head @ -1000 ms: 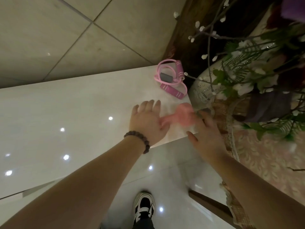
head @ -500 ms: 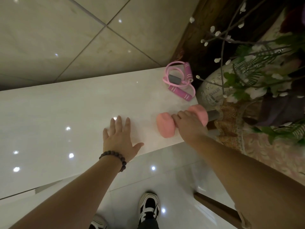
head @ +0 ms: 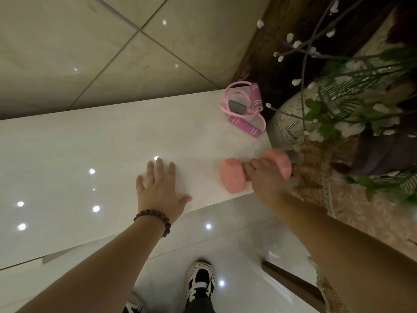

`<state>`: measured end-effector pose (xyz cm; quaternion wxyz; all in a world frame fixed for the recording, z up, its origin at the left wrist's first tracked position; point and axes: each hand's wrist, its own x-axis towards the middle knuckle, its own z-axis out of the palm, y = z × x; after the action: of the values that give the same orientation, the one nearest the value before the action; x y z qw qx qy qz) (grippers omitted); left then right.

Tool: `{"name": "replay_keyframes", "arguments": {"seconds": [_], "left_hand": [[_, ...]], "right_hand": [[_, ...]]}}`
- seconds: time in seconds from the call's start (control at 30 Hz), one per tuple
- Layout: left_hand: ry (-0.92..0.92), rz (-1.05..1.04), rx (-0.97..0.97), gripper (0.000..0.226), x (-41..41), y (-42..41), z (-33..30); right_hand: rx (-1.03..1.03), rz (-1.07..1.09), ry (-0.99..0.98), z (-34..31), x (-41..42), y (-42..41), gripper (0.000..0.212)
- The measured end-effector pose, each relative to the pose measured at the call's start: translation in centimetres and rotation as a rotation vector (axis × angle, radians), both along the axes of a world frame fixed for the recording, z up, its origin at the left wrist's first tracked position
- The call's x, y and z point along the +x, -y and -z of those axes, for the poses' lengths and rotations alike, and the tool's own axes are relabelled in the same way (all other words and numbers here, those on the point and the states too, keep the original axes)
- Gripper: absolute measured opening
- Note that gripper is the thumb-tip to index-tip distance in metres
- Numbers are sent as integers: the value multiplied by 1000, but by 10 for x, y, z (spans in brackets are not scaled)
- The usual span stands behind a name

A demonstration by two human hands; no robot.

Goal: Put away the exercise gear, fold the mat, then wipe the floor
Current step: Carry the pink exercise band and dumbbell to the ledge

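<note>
The right hand (head: 265, 177) grips the pink dumbbell (head: 234, 176), its long axis along the white glossy counter (head: 90, 154) edge; the left hand (head: 158, 188) lies flat, released.

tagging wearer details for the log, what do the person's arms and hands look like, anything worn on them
Both forearms are bare, with no sleeves in view. The left wrist carries a bracelet of dark round beads. The left hand and right hand wear no gloves, and no rings or watch are visible.

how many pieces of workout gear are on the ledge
2. A pink dumbbell at the near right edge, gripped by the right hand; a pink resistance band at the far right corner. None seem hidden.
</note>
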<state>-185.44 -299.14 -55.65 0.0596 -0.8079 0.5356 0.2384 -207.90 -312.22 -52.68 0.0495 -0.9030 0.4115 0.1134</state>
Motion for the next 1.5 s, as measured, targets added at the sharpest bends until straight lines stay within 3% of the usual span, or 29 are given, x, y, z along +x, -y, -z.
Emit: {"name": "replay_keyframes", "arguments": {"seconds": [0.13,0.73,1.0,1.07,1.2,1.4,1.5], "left_hand": [[2,-1,-5,95,0,0,1],[-6,-7,-1,95,-1,0,-1],[12,21,44,97,0,2,-6],[-3,26,48,97,1,2,-8],[-59,-13,27,96,7,2,-30],[-56,-33,-82,84,24,-11,-120],[-49,-76,-126,79,37,-26,-185]], "right_hand": [[56,83,-65,-4,16,17,47],[172,11,-190,-15,20,41,33],[173,47,-281,-20,19,31,36],[194,61,-301,-21,18,31,48],[263,225,-215,-44,20,20,79],[66,225,72,-109,46,-38,49],[43,189,176,-161,72,-74,46]]}}
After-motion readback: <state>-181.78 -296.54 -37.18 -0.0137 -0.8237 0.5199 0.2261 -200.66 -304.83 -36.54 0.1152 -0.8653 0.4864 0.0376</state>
